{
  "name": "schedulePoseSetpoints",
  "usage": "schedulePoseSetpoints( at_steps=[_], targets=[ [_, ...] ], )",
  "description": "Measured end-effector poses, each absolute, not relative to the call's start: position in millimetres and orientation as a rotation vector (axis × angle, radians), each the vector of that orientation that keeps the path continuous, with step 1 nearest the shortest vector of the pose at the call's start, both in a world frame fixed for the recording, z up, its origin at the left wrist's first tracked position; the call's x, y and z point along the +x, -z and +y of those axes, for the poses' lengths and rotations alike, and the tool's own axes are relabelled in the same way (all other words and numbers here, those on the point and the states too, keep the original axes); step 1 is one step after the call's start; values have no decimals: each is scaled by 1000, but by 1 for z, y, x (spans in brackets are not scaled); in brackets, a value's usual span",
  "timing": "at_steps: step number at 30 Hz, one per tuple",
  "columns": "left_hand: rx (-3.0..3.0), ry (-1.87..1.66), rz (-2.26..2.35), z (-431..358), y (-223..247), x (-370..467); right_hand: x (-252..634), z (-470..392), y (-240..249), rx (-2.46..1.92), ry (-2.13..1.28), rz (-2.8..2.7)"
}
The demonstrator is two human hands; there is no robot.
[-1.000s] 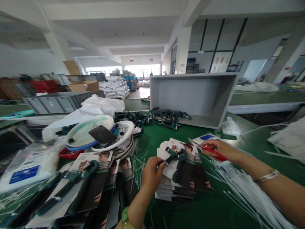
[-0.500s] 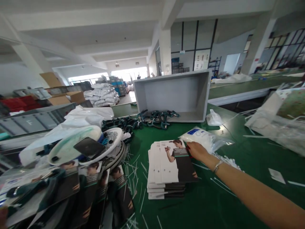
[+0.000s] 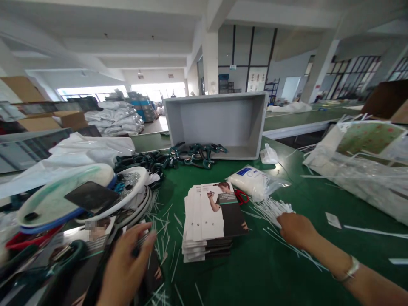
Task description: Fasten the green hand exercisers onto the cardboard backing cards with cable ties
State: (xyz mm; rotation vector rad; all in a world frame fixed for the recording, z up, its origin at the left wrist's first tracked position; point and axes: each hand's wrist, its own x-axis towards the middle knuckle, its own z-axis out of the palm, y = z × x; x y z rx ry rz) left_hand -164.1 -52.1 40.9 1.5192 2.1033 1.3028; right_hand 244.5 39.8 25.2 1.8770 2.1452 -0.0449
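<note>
At the lower left, my left hand (image 3: 127, 259) hovers with thumb and fingers apart over printed cards (image 3: 95, 240) and dark-green-handled tools (image 3: 68, 255). My right hand (image 3: 295, 231) is closed at the near end of a loose bundle of white cable ties (image 3: 269, 209); its fingertips are partly hidden. Between the hands stands a stack of printed cards (image 3: 212, 212), slightly fanned, showing a person and dark panels. Red-handled scissors (image 3: 241, 196) lie against its right side. Behind the ties rests a clear bag of white contents (image 3: 248, 180).
A grey crate (image 3: 216, 123) lies on its side at the back, with dark green tools (image 3: 204, 154) at its mouth. White round tubs (image 3: 63, 191) crowd the left. Loose ties (image 3: 164, 238) litter the green table. A big plastic bag (image 3: 360, 165) sits right.
My right hand has moved from the scissors beside the card stack to the cable ties. My left hand has come into view at lower left. The view has turned right.
</note>
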Motion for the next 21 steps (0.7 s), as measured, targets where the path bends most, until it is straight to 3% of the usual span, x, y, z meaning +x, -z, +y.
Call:
schedulePoseSetpoints(
  at_steps=[4,7,15,21],
  targets=[
    [1790,-798,2042,-6,-25,-93,240,42,-21,1957,40,2168],
    [1807,-608,2179,24,-19,-65,249,45,-27,2043,112,2173],
    [1682,-622,2104,62,-14,-101,289,42,-42,2365,380,2265],
    [1542,-682,2000,74,-17,-124,302,35,-29,2370,1082,2373]
  ],
)
